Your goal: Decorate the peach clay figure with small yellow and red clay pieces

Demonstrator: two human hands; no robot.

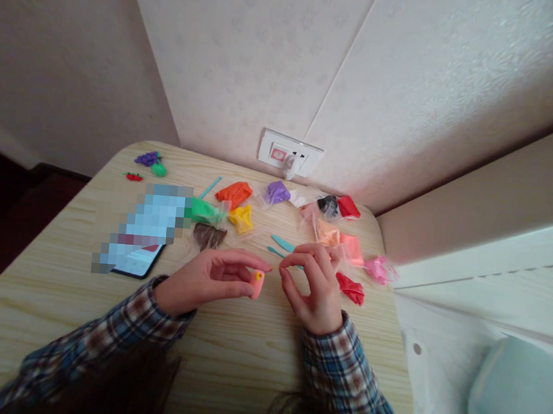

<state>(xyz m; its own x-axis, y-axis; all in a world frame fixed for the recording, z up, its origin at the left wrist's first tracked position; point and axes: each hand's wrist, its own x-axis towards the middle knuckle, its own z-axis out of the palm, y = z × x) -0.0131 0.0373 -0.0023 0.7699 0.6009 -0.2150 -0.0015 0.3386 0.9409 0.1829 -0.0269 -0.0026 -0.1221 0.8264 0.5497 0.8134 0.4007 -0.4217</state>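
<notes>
Between the thumb and fingers of my left hand (213, 278) is a small pink clay figure (257, 286) with yellow and dark spots near its top. Just to the right of it, my right hand (313, 286) has its thumb and forefinger pinched together; whatever is between the tips is too small to make out. Behind the right hand lie blue modelling tools (281, 242), partly covered by its fingers. A packet of red clay (350, 289) rests beside the right wrist.
Bags of coloured clay lie across the wooden table (226, 356), among them orange (234, 194), yellow (242, 218), purple (277, 192) and brown (208, 235). A phone (138, 260), partly blurred out, lies left. Small clay grapes (147, 158) sit far left. Behind is a wall socket (281, 151).
</notes>
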